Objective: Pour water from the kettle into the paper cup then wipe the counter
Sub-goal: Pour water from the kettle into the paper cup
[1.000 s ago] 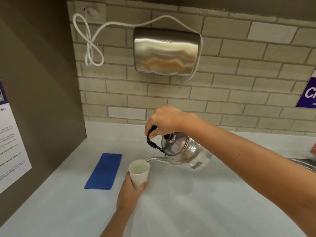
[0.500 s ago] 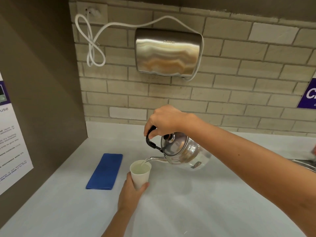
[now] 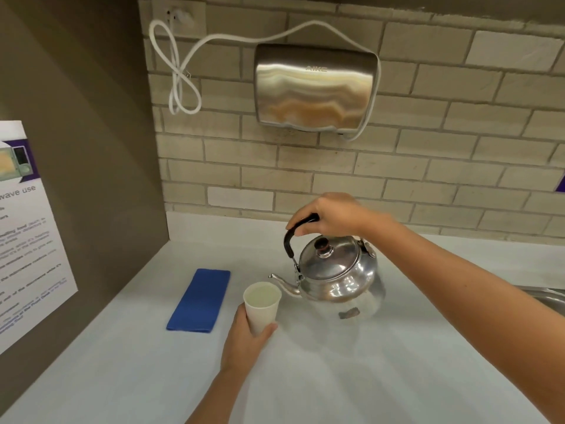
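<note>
Kettle (image 3: 336, 275) held near level above desk (image 3: 367, 377) by right hand (image 3: 333, 214), grip closed on black handle. Paper cup (image 3: 262, 307), water inside, gripped by left hand (image 3: 244, 341), just below spout. Blue cloth (image 3: 200, 300) laid flat at left.

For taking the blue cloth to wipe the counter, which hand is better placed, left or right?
Probably the left hand: it holds the paper cup right beside the blue cloth. The right hand grips the kettle, farther away.

Steel kettle (image 3: 336, 270) in right hand (image 3: 333, 214), paper cup (image 3: 262, 306) in left hand (image 3: 244, 341).
</note>
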The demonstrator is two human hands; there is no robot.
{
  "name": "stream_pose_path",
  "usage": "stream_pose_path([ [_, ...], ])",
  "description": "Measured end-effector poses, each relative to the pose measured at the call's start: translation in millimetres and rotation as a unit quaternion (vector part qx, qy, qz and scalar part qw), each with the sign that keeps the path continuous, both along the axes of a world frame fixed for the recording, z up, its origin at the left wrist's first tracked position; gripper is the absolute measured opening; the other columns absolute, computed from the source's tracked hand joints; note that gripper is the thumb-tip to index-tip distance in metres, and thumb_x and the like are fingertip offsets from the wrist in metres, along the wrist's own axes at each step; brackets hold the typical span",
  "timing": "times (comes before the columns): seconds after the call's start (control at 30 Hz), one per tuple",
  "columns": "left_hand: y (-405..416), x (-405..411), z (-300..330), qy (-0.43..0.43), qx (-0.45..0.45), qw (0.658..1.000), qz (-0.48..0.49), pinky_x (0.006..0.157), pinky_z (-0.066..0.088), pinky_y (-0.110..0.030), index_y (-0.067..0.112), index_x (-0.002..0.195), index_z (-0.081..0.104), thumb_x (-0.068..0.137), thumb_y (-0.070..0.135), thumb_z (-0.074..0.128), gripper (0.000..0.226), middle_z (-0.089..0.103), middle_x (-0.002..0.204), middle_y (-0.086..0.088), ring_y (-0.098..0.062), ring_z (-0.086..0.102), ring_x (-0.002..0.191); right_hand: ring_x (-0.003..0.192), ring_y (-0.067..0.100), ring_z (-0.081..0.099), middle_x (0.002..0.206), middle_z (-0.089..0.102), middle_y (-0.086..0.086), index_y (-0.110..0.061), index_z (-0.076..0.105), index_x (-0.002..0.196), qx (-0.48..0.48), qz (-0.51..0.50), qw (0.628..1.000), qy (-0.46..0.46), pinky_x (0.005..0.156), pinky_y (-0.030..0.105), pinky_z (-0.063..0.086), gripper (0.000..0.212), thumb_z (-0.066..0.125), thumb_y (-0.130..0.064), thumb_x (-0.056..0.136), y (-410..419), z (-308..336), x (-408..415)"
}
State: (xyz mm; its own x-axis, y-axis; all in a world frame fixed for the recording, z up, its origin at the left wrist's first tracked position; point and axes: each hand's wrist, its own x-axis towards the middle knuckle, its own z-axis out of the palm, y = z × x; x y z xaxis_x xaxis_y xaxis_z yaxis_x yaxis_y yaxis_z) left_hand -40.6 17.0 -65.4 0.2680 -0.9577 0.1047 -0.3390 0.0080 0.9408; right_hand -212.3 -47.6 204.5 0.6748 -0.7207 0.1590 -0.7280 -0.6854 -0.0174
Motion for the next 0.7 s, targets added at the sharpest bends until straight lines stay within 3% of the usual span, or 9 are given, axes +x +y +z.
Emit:
stream_pose_path([
  [0.1,1,1,1,0.008,0.001,1.0,-0.006,0.083,0.047,-0.029,0.024,0.12,0.043,0.071,0.036,0.077,0.061,0.059,0.115,0.003,-0.018,0.058,0.104,0.091,0.006,0.059,0.099,0.066,-0.026,-0.051,0.063,0.1,0.037,-0.042,0.994,-0.094,0.066,0.022,0.041,0.02,0.061,-0.049,0.081,-17,-1,-14],
  [0.23,2,1,0,0.013,0.005,1.0,-0.013,0.091,0.049,-0.034,0.024,0.124,0.041,0.072,0.034,0.076,0.063,0.058,0.119,0.003,-0.017,0.056,0.108,0.101,0.006,0.058,0.109,0.068,-0.02,-0.046,0.066,0.1,0.05,-0.039,0.982,-0.179,0.084,0.029,0.044,0.02,0.064,-0.046,0.08,-44,-10,-11],
  [0.4,3,2,-4,0.008,0.01,1.0,-0.011,0.087,0.049,-0.026,0.031,0.123,0.039,0.07,0.04,0.076,0.065,0.057,0.118,0.009,-0.013,0.056,0.108,0.1,0.003,0.06,0.109,0.069,-0.019,-0.044,0.067,0.1,0.043,-0.05,0.962,-0.265,0.087,0.027,0.044,0.02,0.065,-0.044,0.08,-76,-34,3],
  [0.6,-2,4,-9,-0.006,0.008,1.0,0.007,0.079,0.045,-0.018,0.042,0.113,0.037,0.066,0.045,0.076,0.061,0.055,0.109,0.017,-0.006,0.056,0.101,0.087,0.007,0.061,0.107,0.071,-0.013,-0.039,0.068,0.102,0.048,-0.074,0.954,-0.288,0.075,0.026,0.044,0.02,0.063,-0.042,0.082,-110,-74,28],
  [0.7,-4,2,-6,-0.005,0.005,1.0,0.002,0.08,0.045,-0.018,0.042,0.113,0.037,0.065,0.047,0.076,0.062,0.055,0.111,0.017,-0.006,0.056,0.102,0.092,0.009,0.063,0.108,0.071,-0.012,-0.038,0.068,0.101,0.064,-0.079,0.953,-0.286,0.078,0.029,0.048,0.02,0.063,-0.041,0.082,-121,-87,32],
])
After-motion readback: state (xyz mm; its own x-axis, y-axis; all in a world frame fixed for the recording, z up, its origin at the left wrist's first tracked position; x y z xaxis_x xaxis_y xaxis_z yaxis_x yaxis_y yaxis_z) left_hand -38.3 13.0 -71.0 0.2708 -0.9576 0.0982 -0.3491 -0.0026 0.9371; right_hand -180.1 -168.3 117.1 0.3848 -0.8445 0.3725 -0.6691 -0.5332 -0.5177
